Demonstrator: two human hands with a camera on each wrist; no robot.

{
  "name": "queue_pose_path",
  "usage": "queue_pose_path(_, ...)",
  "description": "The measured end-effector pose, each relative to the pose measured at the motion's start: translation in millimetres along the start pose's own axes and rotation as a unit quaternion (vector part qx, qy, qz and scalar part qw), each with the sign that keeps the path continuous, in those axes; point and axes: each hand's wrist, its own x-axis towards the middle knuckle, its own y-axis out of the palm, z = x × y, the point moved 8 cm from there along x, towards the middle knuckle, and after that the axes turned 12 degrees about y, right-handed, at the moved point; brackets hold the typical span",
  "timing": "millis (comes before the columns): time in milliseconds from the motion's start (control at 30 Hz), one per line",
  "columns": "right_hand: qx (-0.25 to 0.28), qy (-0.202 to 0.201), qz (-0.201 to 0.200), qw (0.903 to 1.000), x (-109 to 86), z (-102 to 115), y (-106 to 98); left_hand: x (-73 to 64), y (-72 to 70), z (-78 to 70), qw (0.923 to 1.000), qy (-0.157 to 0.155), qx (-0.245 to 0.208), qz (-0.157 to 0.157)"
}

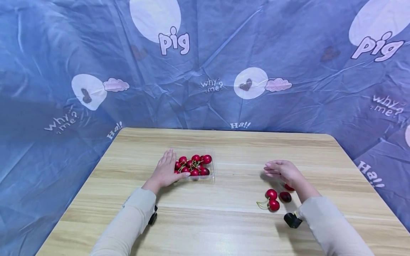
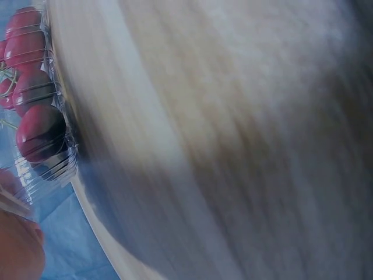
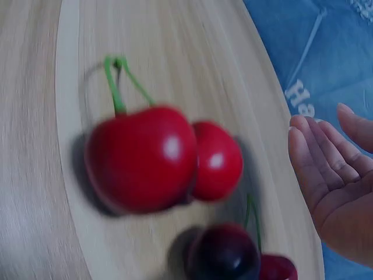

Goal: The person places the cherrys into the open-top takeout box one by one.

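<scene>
A clear plastic box (image 1: 214, 167) filled with red cherries (image 1: 194, 172) stands left of the table's middle. My left hand (image 1: 165, 170) lies against the box's left side, fingers extended and thumb along its front edge. In the left wrist view, cherries (image 2: 41, 133) show through the ribbed wall, and only a blurred part of the hand (image 2: 20, 245) is visible. My right hand (image 1: 284, 172) hovers above the table with fingers loosely bent and nothing held. Under and in front of it lie a stemmed pair of cherries (image 1: 271, 194), a dark cherry (image 1: 285, 197) and a partly hidden red one (image 1: 289, 187).
The light wooden table (image 1: 224, 227) reaches back to a blue printed cloth (image 1: 198, 106) hanging behind it. Dark wrist cameras are strapped under both sleeves; the right one (image 1: 293, 220) sits close to the loose cherries.
</scene>
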Motion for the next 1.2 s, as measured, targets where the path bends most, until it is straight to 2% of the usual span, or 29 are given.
queue_pose_path(333, -0.065, -0.004, -0.015, 0.9978, -2.4, -8, -25, 0.8, 0.9, 0.6, 1.0, 0.004, -0.002, 0.003)
queue_pose_path(700, -0.086, -0.005, -0.023, 0.996, -3.7, -9, -43, 1.8, -0.6, -1.4, 1.0, 0.006, -0.006, 0.003)
queue_pose_path(933, -0.166, 0.005, -0.051, 0.9848, -4.9, -14, -55, 1.9, -2.1, -1.9, 1.0, 0.006, -0.004, 0.003)
queue_pose_path(1000, -0.187, 0.008, -0.047, 0.9813, -5.7, -17, -57, 1.9, -1.9, -1.9, 1.0, 0.007, -0.006, 0.001)
queue_pose_path(1200, -0.204, 0.019, -0.02, 0.9786, -6.7, -24, -55, 1.3, 0.0, -0.6, 0.9999, 0.006, -0.009, 0.003)
